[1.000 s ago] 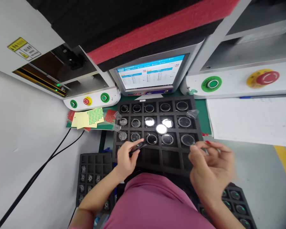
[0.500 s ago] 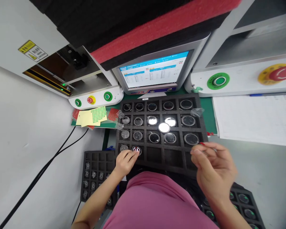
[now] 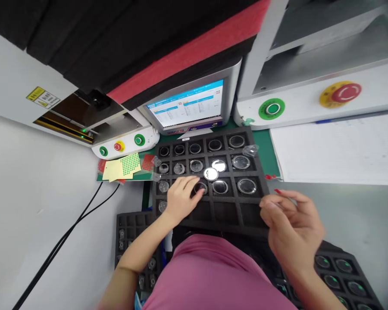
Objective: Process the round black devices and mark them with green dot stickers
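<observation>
In the head view, a black foam tray (image 3: 224,213) holds several round, glass-faced watch heads in its compartments. My left hand (image 3: 184,196) reaches over the middle of the tray, its thumb and fingers apart around a dark watch head (image 3: 200,188); I cannot tell whether they touch it. One bright, reflective watch head (image 3: 211,174) lies across a divider, beside another shiny watch head (image 3: 219,165). My right hand (image 3: 292,228) is off the tray's right front corner, thumb and forefinger pinched together. A small red spot shows at one of its raised fingertips; anything in the pinch is hidden.
Behind the tray stands a monitor (image 3: 187,105). Green and red buttons line the machine fronts, including a red emergency stop (image 3: 346,92). Sticker sheets (image 3: 129,165) lie left, paper sheets (image 3: 336,150) right. More trays sit low at left (image 3: 132,219) and right (image 3: 349,275).
My left hand has moved up and right from a front-row watch head to one in the row behind, its fingers spreading. My right hand stays pinched near the tray corner. The view has shifted.
</observation>
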Available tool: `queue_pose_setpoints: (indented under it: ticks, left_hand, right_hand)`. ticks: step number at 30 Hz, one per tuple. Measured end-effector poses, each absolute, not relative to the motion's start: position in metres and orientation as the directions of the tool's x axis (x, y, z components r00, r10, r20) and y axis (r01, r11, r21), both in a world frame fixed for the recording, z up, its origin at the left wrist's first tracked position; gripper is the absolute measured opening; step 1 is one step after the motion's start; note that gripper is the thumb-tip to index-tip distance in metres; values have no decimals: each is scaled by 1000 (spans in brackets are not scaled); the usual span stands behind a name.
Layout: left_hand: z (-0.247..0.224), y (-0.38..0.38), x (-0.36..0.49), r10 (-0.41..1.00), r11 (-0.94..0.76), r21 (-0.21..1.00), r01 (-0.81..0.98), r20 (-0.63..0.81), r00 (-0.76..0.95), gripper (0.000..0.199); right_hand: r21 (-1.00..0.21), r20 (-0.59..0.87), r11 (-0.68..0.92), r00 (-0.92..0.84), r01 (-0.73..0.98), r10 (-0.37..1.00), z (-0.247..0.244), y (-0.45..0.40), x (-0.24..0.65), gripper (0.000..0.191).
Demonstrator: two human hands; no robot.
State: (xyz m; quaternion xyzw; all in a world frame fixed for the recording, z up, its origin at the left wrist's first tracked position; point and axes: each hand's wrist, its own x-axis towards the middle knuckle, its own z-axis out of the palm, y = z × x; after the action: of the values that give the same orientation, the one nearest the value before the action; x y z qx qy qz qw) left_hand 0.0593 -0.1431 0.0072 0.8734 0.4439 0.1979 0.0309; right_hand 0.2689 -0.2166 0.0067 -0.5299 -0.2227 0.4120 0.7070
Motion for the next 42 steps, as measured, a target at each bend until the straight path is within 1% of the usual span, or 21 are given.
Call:
queue_pose_setpoints:
  ticks: [1,2,3,5,7,10,11,14,16,18,21,22,23,25,28,31,36,40,42]
  left_hand:
    - [7,-136,77,836,-544,269,795,256,485,33]
    - [6,-129,94,892,-452,319,833,154,425,38]
    - [6,-123,108,928,-364,355,861,58,368,40]
    - [7,-113,129,959,-219,404,888,-81,273,33]
    - [8,-105,134,966,-164,454,876,-106,236,21]
    - [12,-92,123,967,-69,593,803,-157,199,6]
    - [14,-90,117,965,-30,650,759,-180,193,10]
    - [26,-95,103,947,98,812,576,-255,198,34]
    - [36,-110,100,936,162,876,455,-283,212,46]
    - [47,-131,102,921,228,921,316,-310,237,50]
    - [61,-157,105,906,317,948,24,-310,288,45]
    - [66,-163,106,913,310,950,-48,-283,294,41]
    - [69,-168,105,923,283,956,-83,-248,293,37]
    - [76,-174,104,938,202,977,-72,-172,301,26]
    - [83,-179,101,932,132,988,-75,-98,348,15]
    - [86,-180,99,929,71,995,-76,-38,368,14]
    - [86,-180,93,913,-33,998,49,10,408,17]
    - [86,-178,90,901,-47,997,56,18,433,16]
    - [86,-177,90,900,-31,998,51,6,435,16]
  right_hand:
    - [-934,-116,102,562,-342,819,8,-218,270,28]
    - [-938,-109,104,564,-331,819,8,-219,271,27]
    - [-943,-101,103,569,-315,816,9,-220,273,26]
    - [-957,-83,101,590,-273,803,10,-223,278,25]
    - [-968,-67,97,614,-230,786,9,-225,283,25]
    - [-980,-39,96,636,-176,771,5,-226,288,26]
    - [-983,-27,95,636,-157,771,4,-225,289,26]
    - [-989,19,104,618,-101,786,3,-221,284,27]
    - [-988,58,131,608,-77,791,8,-217,275,29]
    - [-982,109,179,601,-58,792,17,-213,265,31]
    - [-964,185,260,548,-61,816,36,-211,252,33]
    - [-955,207,286,523,-73,827,42,-212,248,34]
    - [-947,226,309,498,-91,837,48,-214,246,36]
    - [-933,254,341,462,-114,850,56,-217,243,40]
    - [-925,295,367,430,-94,853,59,-223,241,44]
    - [-932,303,358,413,-61,859,57,-228,241,45]
    - [-936,302,345,348,-68,888,58,-227,246,47]
    - [-917,357,384,210,-107,910,62,-218,254,41]
    - [-912,369,392,176,-124,913,63,-215,257,38]
